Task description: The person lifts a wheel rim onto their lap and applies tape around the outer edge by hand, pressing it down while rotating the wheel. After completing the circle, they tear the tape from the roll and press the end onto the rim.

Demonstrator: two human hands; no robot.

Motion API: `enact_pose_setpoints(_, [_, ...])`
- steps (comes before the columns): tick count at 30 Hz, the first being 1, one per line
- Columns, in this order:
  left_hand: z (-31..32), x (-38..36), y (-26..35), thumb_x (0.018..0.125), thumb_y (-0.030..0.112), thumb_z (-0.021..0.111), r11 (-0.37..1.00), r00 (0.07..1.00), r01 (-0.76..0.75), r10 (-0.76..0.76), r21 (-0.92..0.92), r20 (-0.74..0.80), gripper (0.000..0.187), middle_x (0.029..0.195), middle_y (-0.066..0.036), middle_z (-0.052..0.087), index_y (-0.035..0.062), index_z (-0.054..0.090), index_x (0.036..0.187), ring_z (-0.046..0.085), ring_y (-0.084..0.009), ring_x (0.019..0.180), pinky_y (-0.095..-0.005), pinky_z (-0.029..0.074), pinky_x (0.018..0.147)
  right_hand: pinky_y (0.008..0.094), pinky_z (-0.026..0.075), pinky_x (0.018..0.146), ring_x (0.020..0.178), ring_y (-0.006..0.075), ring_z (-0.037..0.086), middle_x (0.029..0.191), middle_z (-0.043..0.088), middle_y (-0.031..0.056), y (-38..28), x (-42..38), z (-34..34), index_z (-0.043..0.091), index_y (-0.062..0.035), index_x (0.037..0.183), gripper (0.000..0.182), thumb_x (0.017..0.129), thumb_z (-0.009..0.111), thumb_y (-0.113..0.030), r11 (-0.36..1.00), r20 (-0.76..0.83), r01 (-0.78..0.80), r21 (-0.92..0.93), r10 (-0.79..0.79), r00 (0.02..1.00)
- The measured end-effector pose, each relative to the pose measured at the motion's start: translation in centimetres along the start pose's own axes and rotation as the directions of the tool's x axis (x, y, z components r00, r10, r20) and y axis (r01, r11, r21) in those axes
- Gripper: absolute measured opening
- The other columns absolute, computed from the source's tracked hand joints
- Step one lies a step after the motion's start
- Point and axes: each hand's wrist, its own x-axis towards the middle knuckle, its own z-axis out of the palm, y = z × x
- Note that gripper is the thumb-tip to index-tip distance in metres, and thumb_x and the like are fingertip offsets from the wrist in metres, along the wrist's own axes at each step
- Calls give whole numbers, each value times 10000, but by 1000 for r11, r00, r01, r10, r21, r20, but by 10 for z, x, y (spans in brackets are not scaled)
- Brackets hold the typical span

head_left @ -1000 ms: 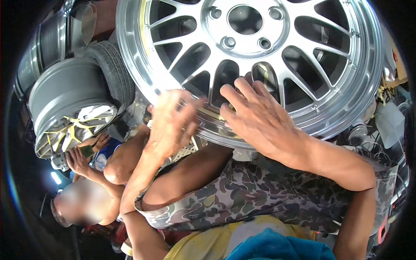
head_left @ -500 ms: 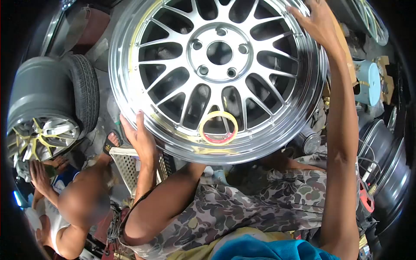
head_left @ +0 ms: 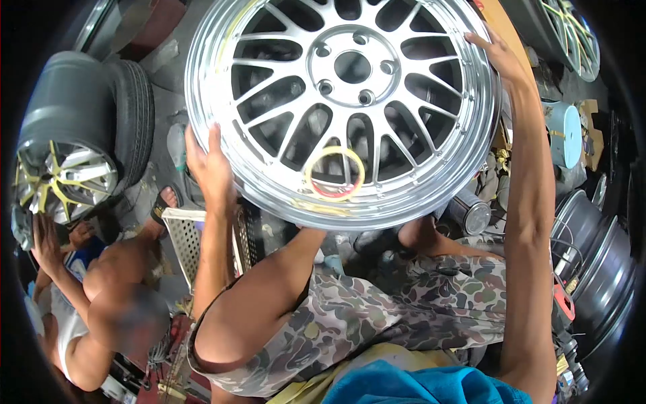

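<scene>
A large silver multi-spoke wheel rim (head_left: 353,87) with a polished lip is held up in front of me. My left hand (head_left: 212,168) grips its lower left edge, thumb on the lip and fingers partly hidden. At the upper right, my right hand (head_left: 501,57) is closed on the lip, with fingertips on its face and the rest of the grip out of sight. A yellow roll of masking tape (head_left: 334,174) rests on the rim's lower part. Yellow tape strips show along the lip on the left and at the bottom.
At left, a co-worker (head_left: 74,316) sits by a yellow-spoked rim (head_left: 64,175) and a tire (head_left: 131,124). A plastic crate (head_left: 185,242) stands by my knee. Dark rims (head_left: 595,269) and a light-blue container (head_left: 564,135) are at right.
The rim has shifted up and slightly right in view, and both hands stay on it. The tape roll has moved up a little and left with it.
</scene>
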Motion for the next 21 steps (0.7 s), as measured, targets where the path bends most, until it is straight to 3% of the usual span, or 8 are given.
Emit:
enact_pose_setpoints(2, [-1,28,13,1100,118,628,999,997,39,-37,-21,64,401,1262,-127,731,-64,577,1452,687,-184,1115,-322,526,1001,366,474,1112,1346,277,614,1456,644,173,-31,-47,13,606,-94,1505,628,944,793,-305,952,-88,-210,224,234,968])
enact_pose_setpoints(3, [-4,49,12,1092,134,647,1000,992,16,-17,7,122,403,1273,-125,732,-55,594,1444,692,-178,1113,-321,535,990,386,435,1167,1422,290,571,1583,565,182,-19,-58,12,452,-80,1643,828,928,794,-320,924,-46,-254,286,278,959])
enact_pose_setpoints(6, [-3,111,9,1067,179,696,997,952,-10,34,-80,305,431,1297,-115,739,-23,625,1441,698,-153,1115,-312,546,978,381,418,1190,1421,314,562,1572,565,198,15,-100,10,374,-48,1683,914,925,803,-325,933,-47,-261,247,281,959])
enact_pose_setpoints(10, [7,153,17,1057,202,712,998,913,-54,58,-21,403,462,1274,-104,752,-8,625,1458,702,-138,1099,-303,548,969,382,406,1182,1339,294,607,1482,628,210,-1,-154,45,457,65,1587,756,976,771,-251,814,-177,-206,543,350,920])
enact_pose_setpoints(14, [8,153,18,1049,249,746,990,913,-138,118,23,390,553,1270,-110,754,-31,593,1501,710,-116,1083,-268,559,932,387,450,1114,1240,262,644,1327,689,204,-21,-158,54,605,61,1448,568,987,774,-224,955,-393,-128,266,229,891])
enact_pose_setpoints(16, [5,150,21,1064,293,722,980,906,-184,140,72,398,532,1256,-119,755,-20,613,1480,711,-133,1071,-283,547,957,419,482,1049,1167,259,650,1191,699,157,-72,-163,67,644,39,1381,484,994,767,-225,877,-628,23,-479,-361,689])
enact_pose_setpoints(18, [1,149,27,1065,270,704,954,912,-233,148,187,382,497,1243,-138,760,-19,625,1461,713,-149,1064,-297,546,954,441,487,1033,1152,293,627,1165,676,136,-124,-166,102,671,-16,1342,413,978,751,-194,951,-508,292,-104,-303,806])
enact_pose_setpoints(21, [-1,146,37,1069,263,678,898,908,-308,179,314,378,470,1222,-167,766,-26,634,1437,716,-177,1065,-325,546,952,473,491,1038,1158,343,587,1189,648,143,-195,-179,169,713,-87,1246,381,872,773,-128,903,-59,420,93,-416,908])
